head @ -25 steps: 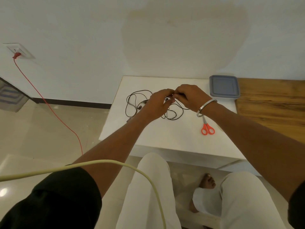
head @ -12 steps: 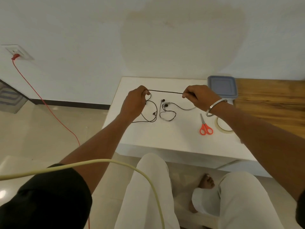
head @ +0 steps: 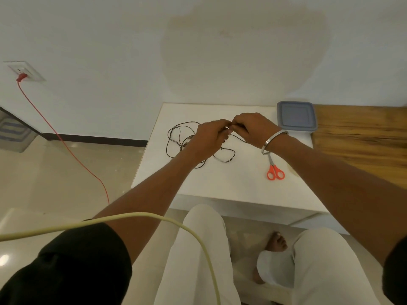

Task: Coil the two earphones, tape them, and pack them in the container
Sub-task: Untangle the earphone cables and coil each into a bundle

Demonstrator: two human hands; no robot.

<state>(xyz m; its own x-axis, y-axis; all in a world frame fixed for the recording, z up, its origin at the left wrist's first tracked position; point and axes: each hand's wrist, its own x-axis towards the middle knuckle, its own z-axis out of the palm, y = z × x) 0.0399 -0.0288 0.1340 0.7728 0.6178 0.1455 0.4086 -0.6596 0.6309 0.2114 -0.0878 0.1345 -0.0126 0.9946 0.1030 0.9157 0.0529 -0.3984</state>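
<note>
Pale cable, nearest: a thick cream cable (head: 154,216) arcs across the person's lap, well clear of the table; no part in the task as far as I can judge.
Table: a white table (head: 231,190) stands in front of the knees, with a wooden surface (head: 361,137) adjoining on the right.
Scissors: orange-handled scissors (head: 274,170) lie closed on the table's right part, just near of the right wrist, untouched.
Earphone cable: thin black earphone cable (head: 176,137) sprawls in loose, uneven loops on the table's middle, left of and under the hands. Whether this is one earphone or both tangled together cannot be told.
Left hand: the left hand (head: 209,139), fingers curled, pinches a stretch of the cable at the fingertips, just above the loose loops.
Right hand: the right hand (head: 251,128), a metal bangle on its wrist, meets the left fingertip to fingertip, curled on the same stretch of cable.
Container: a grey-blue lidded container (head: 296,116) sits at the far right corner of the table, lid on, well apart from the cable.
Tape: no roll shows clearly; a faint pale edge beside the right forearm may be one, too hidden to say.
Progress: early, by my reading. No neat coil is formed, nothing is taped, nothing is packed.
Left to do: finish coiling the cable in hand, coil the second earphone, tape each, open the container and put both in.
</note>
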